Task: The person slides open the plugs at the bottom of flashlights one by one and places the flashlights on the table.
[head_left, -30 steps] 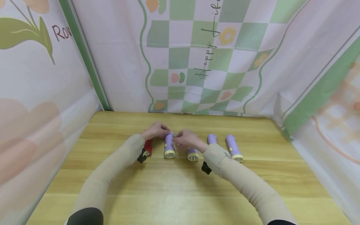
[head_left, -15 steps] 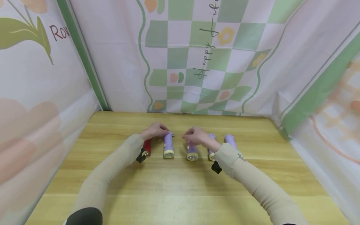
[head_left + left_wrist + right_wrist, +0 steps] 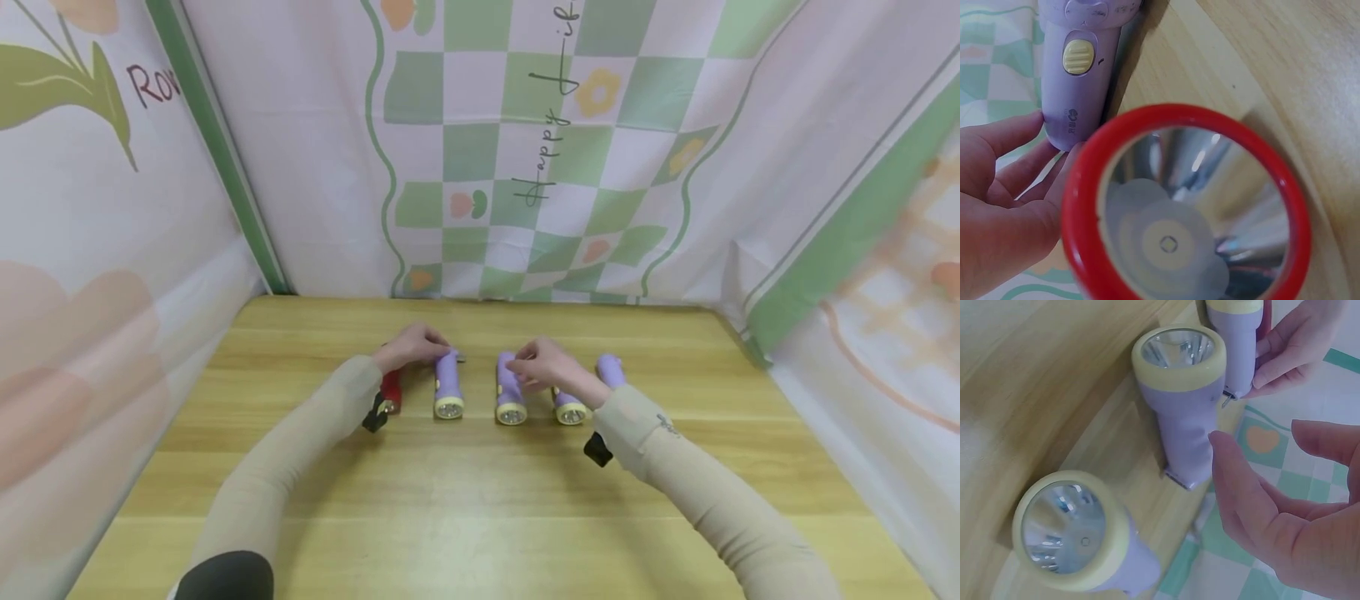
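In the head view, my left hand (image 3: 412,346) grips the tail end of a purple flashlight (image 3: 448,385) with a cream rim. A small metal prong (image 3: 1227,400) sticks out at that tail in the right wrist view. The left wrist view shows fingers against the lower body, below the yellow switch (image 3: 1079,57). My right hand (image 3: 551,367) holds nothing, thumb and fingertips apart, beside a second purple flashlight (image 3: 1188,428). A third purple flashlight (image 3: 570,412) lies partly hidden beneath that hand. Beside the left hand lies a red flashlight (image 3: 392,387), partly covered by the wrist.
One more purple flashlight (image 3: 611,370) lies at the right end of the row, mostly behind the right wrist. All lie on a wooden table (image 3: 465,500), lenses toward me. A patterned curtain (image 3: 495,167) hangs along the table's back edge, with cloth at both sides.
My right hand has moved right, away from the first purple flashlight and its prong, past the second one, which now shows more. The left hand stays at the first flashlight's tail.
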Tool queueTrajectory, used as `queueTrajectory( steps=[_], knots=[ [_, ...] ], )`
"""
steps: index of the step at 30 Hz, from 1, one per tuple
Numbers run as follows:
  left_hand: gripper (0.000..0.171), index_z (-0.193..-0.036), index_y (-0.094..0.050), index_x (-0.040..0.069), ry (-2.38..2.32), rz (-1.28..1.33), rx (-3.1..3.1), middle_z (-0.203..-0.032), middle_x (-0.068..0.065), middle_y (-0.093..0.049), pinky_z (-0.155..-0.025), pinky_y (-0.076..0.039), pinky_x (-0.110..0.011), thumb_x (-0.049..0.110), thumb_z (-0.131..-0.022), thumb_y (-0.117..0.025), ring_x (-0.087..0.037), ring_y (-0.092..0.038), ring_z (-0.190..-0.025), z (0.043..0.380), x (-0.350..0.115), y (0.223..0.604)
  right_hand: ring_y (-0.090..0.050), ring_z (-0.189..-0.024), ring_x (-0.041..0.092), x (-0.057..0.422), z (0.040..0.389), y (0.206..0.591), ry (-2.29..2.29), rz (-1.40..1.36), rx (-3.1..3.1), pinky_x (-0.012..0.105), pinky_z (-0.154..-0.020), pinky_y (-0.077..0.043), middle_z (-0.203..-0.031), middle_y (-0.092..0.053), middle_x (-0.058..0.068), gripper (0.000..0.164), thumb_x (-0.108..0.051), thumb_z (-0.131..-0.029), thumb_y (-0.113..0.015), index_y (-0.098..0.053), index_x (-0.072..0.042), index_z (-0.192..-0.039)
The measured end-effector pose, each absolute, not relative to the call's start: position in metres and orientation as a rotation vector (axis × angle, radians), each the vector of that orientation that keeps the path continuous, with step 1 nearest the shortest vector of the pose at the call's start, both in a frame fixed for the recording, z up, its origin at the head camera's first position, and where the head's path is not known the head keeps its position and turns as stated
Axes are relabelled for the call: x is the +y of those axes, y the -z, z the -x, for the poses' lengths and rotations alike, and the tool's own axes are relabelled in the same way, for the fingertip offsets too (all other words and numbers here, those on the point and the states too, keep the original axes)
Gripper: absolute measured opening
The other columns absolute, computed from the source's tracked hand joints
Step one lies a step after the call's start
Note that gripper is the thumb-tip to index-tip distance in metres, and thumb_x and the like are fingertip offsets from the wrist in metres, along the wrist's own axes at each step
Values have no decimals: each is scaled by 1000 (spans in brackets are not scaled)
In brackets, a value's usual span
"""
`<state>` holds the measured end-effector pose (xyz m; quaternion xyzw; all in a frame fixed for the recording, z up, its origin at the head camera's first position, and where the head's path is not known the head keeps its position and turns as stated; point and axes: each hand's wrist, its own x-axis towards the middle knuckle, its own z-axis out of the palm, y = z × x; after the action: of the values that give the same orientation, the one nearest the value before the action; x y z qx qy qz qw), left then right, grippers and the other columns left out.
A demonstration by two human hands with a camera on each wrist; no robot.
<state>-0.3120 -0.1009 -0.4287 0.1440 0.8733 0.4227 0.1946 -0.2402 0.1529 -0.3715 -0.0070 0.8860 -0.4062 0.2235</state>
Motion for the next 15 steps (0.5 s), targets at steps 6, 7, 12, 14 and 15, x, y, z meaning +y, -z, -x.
queueTrajectory(
  steps=[6,7,12,14,15],
  knots=[
    [34,-115,-69,-2,-1187,-404,2456,-114,-20,-72,-88,-58,-33,22,-92,-68,-24,-68,-97,312,-101,428,-66,-110,37,161,238,375,1051,46,2473,45,-95,-58,-120,-63,28,47,-22,-100,-57,-52,12,-130],
    [34,-115,-69,-3,-1190,-404,2454,-114,-20,-72,-87,-58,-33,22,-91,-68,-24,-68,-96,312,-101,428,-66,-110,37,162,237,376,1043,45,2479,45,-95,-58,-120,-64,27,46,-23,-99,-58,-53,12,-129],
    [35,-116,-69,-3,-1199,-396,2448,-114,-20,-72,-85,-58,-32,22,-91,-69,-23,-68,-94,312,-102,429,-68,-103,35,162,233,378,981,37,2519,42,-89,-60,-113,-67,25,42,-25,-98,-60,-59,9,-122],
    [35,-116,-69,-3,-1203,-390,2443,-114,-21,-72,-85,-58,-33,22,-91,-69,-24,-68,-94,312,-102,429,-70,-100,34,162,232,379,954,27,2534,41,-87,-61,-110,-68,23,40,-26,-98,-61,-60,8,-120],
    [35,-116,-69,-3,-1205,-389,2442,-115,-20,-72,-85,-58,-34,22,-91,-69,-24,-68,-94,312,-102,429,-70,-99,34,162,231,380,938,26,2543,40,-86,-61,-110,-68,23,40,-26,-97,-61,-61,8,-119]
  ],
)
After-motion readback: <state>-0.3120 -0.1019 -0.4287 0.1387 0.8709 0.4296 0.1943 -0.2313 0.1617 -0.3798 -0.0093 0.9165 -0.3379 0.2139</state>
